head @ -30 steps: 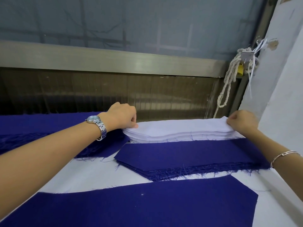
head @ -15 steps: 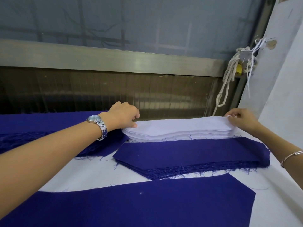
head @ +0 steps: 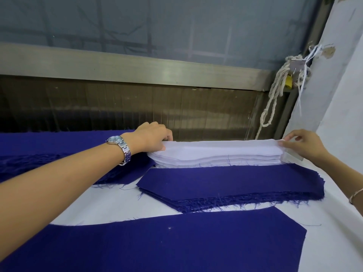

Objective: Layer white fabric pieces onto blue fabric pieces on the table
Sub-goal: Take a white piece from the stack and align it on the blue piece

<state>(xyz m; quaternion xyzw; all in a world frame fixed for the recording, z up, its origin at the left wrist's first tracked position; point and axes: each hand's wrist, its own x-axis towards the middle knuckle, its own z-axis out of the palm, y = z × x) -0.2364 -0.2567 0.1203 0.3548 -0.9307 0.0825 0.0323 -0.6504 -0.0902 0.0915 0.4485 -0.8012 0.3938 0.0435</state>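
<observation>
**A:** What takes up the most room?

**B:** The table, under a white cover. Nearest the camera, one big blue piece lies flat and runs off the left and bottom of the view.

**A:** And behind it?

**B:** At far left there is a blue pile with frayed edges, partly under the left forearm. Mid-table sits a blue stack, frayed along its near edge. A strip of bare cover separates it from the big piece.

**A:** Where is the white?

**B:** The white stack lies just behind the blue stack, at the table's far edge. Whether their edges touch or overlap, I can't tell.

**A:** The hands?

**B:** Well apart, one at each end of the white stack. The left hand curls its fingers over the left end and pinches the top layers. The right hand pinches the top layer at the right end between thumb and fingers.

**A:** Anything smaller?

**B:** A rope hangs by the wall at right. There is a watch on the left wrist and a bangle on the right.
</observation>
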